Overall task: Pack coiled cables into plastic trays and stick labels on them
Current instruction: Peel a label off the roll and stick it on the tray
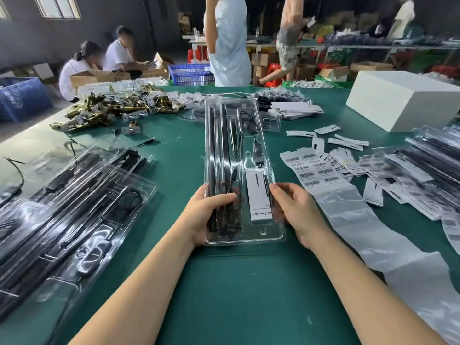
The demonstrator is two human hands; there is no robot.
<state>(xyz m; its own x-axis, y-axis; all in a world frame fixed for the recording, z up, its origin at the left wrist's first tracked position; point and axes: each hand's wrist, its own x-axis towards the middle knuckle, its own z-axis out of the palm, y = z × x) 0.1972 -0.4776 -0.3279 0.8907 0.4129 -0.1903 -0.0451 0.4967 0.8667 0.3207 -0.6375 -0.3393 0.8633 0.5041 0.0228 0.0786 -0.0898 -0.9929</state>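
Observation:
A long clear plastic tray point(258, 155) lies lengthwise on the green table at the centre, its near end lifted by both hands. Inside it are black light bars point(219, 150), a coiled black cable point(249, 120) near the far end and a white leaflet point(257, 192). My left hand point(206, 215) grips the tray's near left side, thumb on top of the bars. My right hand point(296, 210) pinches the near right edge beside the leaflet. A strip of barcode labels point(311, 170) on shiny backing paper trails to the right.
Packed trays point(74, 202) are stacked at the left, and more point(423, 170) at the right. Loose white tags point(338, 140), a heap of brass hardware point(112, 108), a white box point(403, 100). A person point(229, 41) stands at the table's far edge.

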